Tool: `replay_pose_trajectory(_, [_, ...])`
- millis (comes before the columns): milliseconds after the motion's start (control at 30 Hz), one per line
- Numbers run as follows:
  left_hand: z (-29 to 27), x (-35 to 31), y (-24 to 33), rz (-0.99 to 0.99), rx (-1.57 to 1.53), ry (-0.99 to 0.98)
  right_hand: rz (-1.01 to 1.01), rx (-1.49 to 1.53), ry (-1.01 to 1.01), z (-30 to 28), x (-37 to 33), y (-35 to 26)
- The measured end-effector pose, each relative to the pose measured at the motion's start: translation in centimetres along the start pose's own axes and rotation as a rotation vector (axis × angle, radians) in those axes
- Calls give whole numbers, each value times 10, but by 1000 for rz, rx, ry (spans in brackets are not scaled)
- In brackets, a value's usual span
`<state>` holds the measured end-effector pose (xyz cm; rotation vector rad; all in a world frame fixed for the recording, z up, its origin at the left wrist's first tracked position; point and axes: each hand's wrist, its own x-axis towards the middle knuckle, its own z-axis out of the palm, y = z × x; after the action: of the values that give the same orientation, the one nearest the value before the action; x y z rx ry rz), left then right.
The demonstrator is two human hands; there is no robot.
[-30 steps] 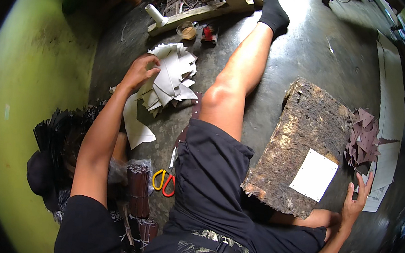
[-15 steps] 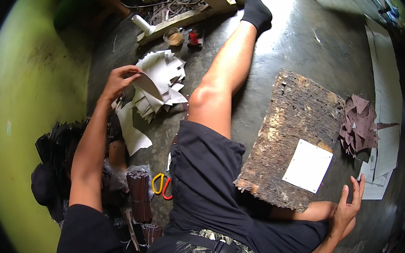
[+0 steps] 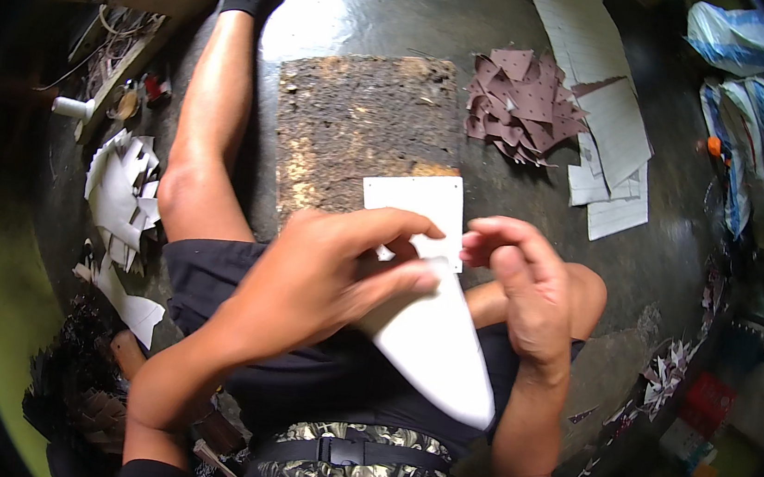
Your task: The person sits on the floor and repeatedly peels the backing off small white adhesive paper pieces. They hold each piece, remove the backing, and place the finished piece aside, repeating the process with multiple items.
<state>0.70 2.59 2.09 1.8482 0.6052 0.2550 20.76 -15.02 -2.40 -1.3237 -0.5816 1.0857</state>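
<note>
My left hand pinches the top of a white pointed cut piece, slightly blurred, that hangs over my lap. To the right of it my right hand is raised with its fingers bent and apart from the thumb, holding nothing that I can see. Just beyond both hands a white square sheet with small dots at its corners lies on the near right corner of a rough, worn brown board. Part of the square is hidden behind my left fingers.
White cut pieces are heaped left of my outstretched leg. Maroon pieces with dots sit in a pile right of the board, beside long pale sheets. A wooden frame and a white spool are at the far left.
My left hand has come from the white pile to above my lap, bringing one white piece. My right hand has risen from my knee toward it. The view has turned rightward.
</note>
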Motion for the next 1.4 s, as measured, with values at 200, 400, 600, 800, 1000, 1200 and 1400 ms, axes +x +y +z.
replay_pose_trajectory(200, [57, 32, -43, 154, 263, 135, 129, -233, 65, -3, 18, 20])
replay_pose_trajectory(400, [71, 32, -57, 329, 411, 271, 158, -233, 40, -16, 28, 25])
replay_pose_trajectory(600, [70, 30, -50, 295, 465, 238, 214, -244, -19, -25, 36, 23])
replay_pose_trajectory(800, [73, 31, -52, 284, 427, 250, 238, -193, -10, -26, 40, 26])
replay_pose_trajectory(1000, [76, 28, -57, 316, 462, 275, 276, -143, 80, -16, 38, 30])
replay_pose_trajectory(1200, [75, 29, -58, 365, 490, 267, 165, -253, 110, -7, 37, 33])
replay_pose_trajectory(1400, [71, 32, -60, 422, 534, 242, 136, -203, 127, -8, 36, 43])
